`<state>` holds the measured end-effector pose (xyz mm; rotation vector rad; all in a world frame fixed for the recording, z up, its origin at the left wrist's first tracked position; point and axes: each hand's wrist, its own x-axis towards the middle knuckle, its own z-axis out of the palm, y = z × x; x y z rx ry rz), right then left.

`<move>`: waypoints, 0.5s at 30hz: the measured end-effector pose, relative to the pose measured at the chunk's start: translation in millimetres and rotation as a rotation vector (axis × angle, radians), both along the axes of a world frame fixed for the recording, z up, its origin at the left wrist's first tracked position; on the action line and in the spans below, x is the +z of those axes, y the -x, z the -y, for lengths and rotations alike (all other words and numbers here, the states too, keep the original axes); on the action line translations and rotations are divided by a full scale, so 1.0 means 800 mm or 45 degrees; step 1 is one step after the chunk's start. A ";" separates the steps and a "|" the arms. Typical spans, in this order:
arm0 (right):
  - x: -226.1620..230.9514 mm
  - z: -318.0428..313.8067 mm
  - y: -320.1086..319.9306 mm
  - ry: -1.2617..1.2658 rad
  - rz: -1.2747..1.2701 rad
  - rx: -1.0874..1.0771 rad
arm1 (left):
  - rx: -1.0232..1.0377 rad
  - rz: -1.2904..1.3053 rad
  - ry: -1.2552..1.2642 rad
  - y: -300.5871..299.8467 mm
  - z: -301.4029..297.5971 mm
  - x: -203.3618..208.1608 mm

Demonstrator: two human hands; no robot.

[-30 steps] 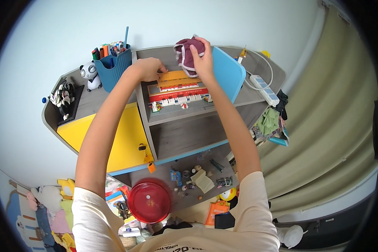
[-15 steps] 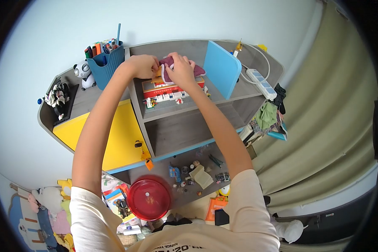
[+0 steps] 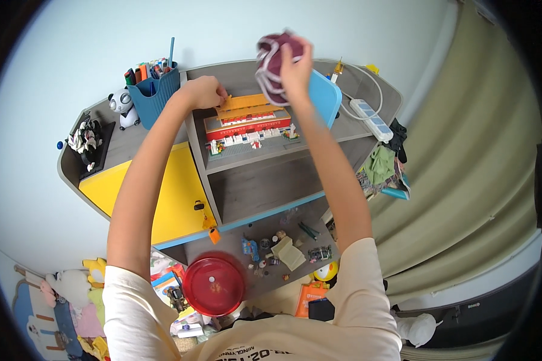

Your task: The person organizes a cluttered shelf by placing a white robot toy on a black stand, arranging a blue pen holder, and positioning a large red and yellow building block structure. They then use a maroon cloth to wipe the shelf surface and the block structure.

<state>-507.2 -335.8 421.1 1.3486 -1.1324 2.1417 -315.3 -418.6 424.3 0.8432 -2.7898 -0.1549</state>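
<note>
A toy-brick building (image 3: 246, 131) with red walls, white figures along its front and a grey base stands on the cabinet's upper shelf. Its yellow-orange roof (image 3: 251, 103) is at the back, and my left hand (image 3: 203, 93) has its fingers closed on the roof's left end; the fingertips are partly hidden. Above and behind the building, my right hand (image 3: 296, 67) holds up a maroon cloth (image 3: 273, 59) with white edging, bunched and blurred by motion. The cloth hangs apart from the building, in front of the wall.
Left of the shelf stand a blue pen holder (image 3: 156, 93), a panda figure (image 3: 123, 109) and a black-based ornament (image 3: 87, 144). A light-blue divider (image 3: 325, 99) rises to the right, beside a white power strip (image 3: 372, 120). Below are a red basin (image 3: 214, 286) and scattered small items.
My right hand has lifted the maroon cloth off the building, up and slightly right, uncovering the roof. My left hand has stayed at the roof's left end.
</note>
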 end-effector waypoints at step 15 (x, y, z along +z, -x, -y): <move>-0.124 -0.244 0.009 -0.460 0.363 0.432 | -0.050 0.474 0.300 0.021 -0.022 0.007</move>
